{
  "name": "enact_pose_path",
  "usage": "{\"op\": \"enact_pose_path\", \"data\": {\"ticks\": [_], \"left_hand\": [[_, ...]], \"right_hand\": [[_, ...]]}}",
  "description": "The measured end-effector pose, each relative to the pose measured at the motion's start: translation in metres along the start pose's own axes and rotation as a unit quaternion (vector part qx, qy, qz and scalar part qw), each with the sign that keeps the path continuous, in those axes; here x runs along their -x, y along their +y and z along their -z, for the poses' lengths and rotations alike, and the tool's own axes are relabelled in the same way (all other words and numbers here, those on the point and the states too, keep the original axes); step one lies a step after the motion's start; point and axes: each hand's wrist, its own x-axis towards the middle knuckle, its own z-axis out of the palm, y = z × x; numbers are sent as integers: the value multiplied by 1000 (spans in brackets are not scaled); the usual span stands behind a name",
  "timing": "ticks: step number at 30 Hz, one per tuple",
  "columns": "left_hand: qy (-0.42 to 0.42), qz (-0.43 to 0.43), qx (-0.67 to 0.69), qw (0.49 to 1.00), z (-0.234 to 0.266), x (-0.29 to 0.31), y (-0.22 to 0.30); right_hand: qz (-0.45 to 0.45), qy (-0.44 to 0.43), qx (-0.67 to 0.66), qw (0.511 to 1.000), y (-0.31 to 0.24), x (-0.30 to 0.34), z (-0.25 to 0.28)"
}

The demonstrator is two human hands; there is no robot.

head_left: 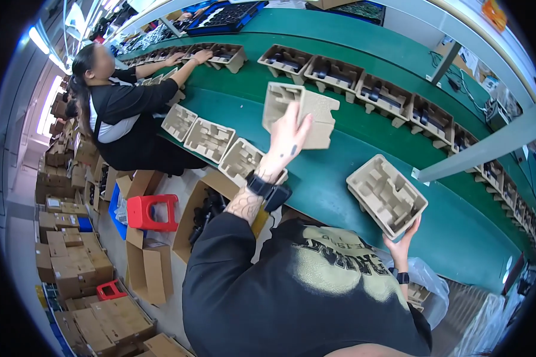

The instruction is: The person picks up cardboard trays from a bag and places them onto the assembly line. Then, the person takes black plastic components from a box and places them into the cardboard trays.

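My left hand [287,134] is raised over the green bench and closed on a beige moulded-pulp tray [274,107]. A flat notched pulp panel [320,119] shows to its right; I cannot tell whether it belongs to the same tray. At the right, my right hand [404,241] grips the near corner of another pulp tray [387,193]. That tray is tilted with its moulded hollows facing up, and nothing lies in them. Below my left forearm, several similar pulp trays [209,140] line the bench's near edge.
Along the green bench [315,172] runs a row of pulp trays holding dark parts [333,74]. A co-worker [128,101] reaches to that row at the left. A grey metal post [488,143] crosses the right side. Cardboard boxes [71,262] and a red stool [153,213] stand left.
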Motion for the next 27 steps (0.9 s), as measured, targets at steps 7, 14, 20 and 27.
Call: {"op": "enact_pose_path", "data": {"ticks": [7,14,20,27], "left_hand": [[-95,-48,-417,903,43,-61,-126],[-82,55,-530,842,113,-129,-281],[-100,196,-519,826,197,-122,-379],[60,-22,-374,925,170,-101,-293]], "right_hand": [[-337,84,-279,895,1,-16,7],[-211,-21,320,923,-30,-63,-75],[-253,40,246,935,-67,-67,-143],[-286,13,92,954,-32,-50,-146]]}}
